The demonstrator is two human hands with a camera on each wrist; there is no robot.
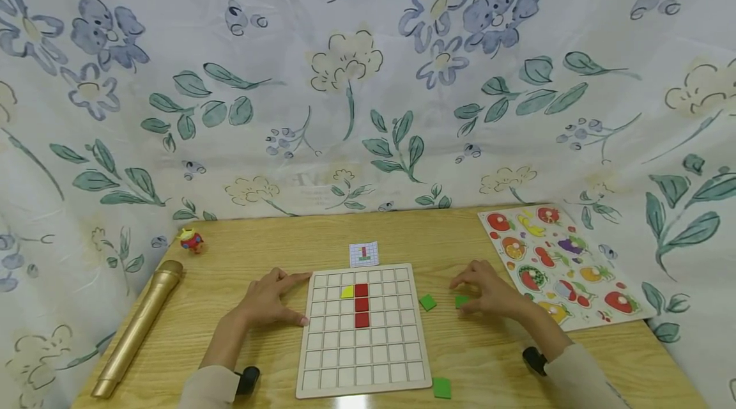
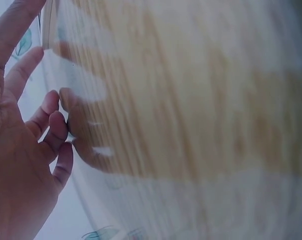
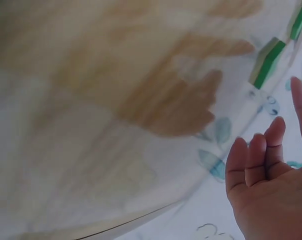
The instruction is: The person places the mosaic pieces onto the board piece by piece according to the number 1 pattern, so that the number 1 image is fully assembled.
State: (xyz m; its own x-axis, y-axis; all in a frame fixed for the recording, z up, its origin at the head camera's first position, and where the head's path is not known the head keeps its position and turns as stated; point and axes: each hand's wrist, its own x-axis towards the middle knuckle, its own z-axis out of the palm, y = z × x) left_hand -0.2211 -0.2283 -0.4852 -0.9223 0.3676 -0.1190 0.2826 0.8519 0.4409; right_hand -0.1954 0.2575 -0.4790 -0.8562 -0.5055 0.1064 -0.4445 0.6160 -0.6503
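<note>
A wooden grid board [image 1: 330,358] lies on the table. My left hand [image 1: 266,299] rests at its left edge, index finger and thumb spread along the rim. Three red squares [image 1: 361,305] stand in a column on the board, with a yellow piece [image 1: 347,293] having one rounded corner left of the top one. Beyond the board's right side, my right hand [image 1: 489,291] hovers over a green square tile [image 1: 462,301], thumb and forefinger apart around it. In the right wrist view a green tile [image 3: 268,65] lies clear of the fingers.
Another green tile [image 1: 428,302] lies by the board's right edge, and one more green square [image 1: 442,388] near its lower right corner. Behind the board is a small pattern card [image 1: 364,254]. A fruit puzzle board [image 1: 563,268] lies right; a gold microphone [image 1: 138,329] and small toy figure [image 1: 191,240] left.
</note>
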